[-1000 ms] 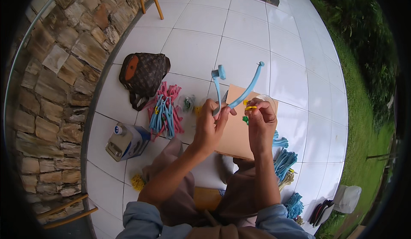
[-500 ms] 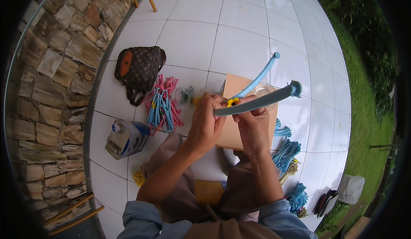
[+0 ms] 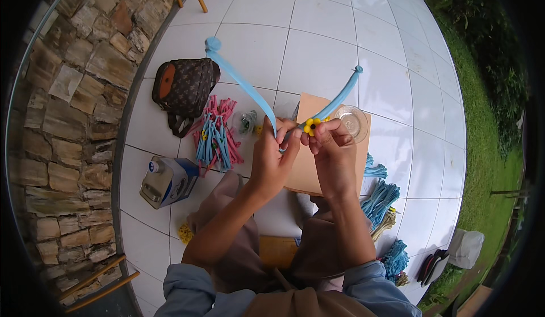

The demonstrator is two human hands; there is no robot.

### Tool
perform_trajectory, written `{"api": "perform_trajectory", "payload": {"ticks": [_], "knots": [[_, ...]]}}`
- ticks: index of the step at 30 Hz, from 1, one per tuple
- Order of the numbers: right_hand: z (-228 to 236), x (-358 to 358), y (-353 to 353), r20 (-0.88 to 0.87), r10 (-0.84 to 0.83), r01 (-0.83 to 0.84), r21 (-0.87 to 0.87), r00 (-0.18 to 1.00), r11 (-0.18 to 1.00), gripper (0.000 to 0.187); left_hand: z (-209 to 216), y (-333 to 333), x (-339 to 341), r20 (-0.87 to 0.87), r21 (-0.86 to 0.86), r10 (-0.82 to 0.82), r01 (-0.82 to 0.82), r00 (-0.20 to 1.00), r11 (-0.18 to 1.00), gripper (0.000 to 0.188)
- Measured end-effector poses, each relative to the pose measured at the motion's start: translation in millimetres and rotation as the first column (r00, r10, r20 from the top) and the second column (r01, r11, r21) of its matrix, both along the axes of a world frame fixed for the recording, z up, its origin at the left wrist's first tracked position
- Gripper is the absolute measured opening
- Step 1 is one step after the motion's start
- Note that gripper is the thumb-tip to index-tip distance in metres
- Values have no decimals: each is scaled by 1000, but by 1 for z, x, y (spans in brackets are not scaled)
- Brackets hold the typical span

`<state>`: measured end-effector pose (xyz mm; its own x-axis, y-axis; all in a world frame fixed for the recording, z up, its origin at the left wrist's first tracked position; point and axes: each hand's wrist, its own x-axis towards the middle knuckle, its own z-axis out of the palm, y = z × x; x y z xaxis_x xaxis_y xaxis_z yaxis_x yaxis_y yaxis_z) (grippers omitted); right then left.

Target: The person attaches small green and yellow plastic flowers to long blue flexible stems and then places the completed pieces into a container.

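A light-blue strip (image 3: 243,83) with rounded, flared ends is bent into a V at my fingers. One arm slants up to the left, and the other rises to the right. My left hand (image 3: 268,164) is closed in a pinch around the strip at the bend. A small yellow flower (image 3: 310,126) with a dark centre sits on the right arm near its base. My right hand (image 3: 334,161) pinches beside the flower, its thumb and fingertips against it. Both hands are above a brown board (image 3: 355,172), which carries a clear round dish (image 3: 351,123).
Left of the board lies a pile of pink and blue strips (image 3: 217,138), near a brown patterned backpack (image 3: 184,90) and a metal can (image 3: 167,183). Blue bundles (image 3: 379,203) lie on the right. A stone wall (image 3: 74,141) borders the left, grass (image 3: 488,175) the right.
The strip's longer arm, which pointed right across my right hand, now points up to the left. My right fingers have moved onto the flower, which now faces up more fully.
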<state>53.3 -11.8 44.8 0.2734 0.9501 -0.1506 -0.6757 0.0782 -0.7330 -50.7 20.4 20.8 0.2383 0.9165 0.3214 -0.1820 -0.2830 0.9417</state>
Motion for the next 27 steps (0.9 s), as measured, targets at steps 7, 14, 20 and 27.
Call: {"api": "perform_trajectory", "payload": {"ticks": [7, 14, 20, 27], "knots": [[-1, -2, 2, 98, -15, 16, -1, 995, 1000, 10, 5, -1, -2, -98, 27, 12, -10, 995, 1000, 21], [1, -5, 3, 129, -24, 25, -9, 991, 1000, 9, 6, -1, -3, -99, 74, 26, -19, 995, 997, 20], [0, -6, 4, 164, -45, 45, 0, 985, 999, 8, 5, -1, -6, -169, 67, 44, -33, 985, 997, 17], [-5, -12, 4, 258, -132, 129, 29, 957, 991, 10, 3, 0, -7, -196, 135, 73, -47, 978, 990, 17]]}}
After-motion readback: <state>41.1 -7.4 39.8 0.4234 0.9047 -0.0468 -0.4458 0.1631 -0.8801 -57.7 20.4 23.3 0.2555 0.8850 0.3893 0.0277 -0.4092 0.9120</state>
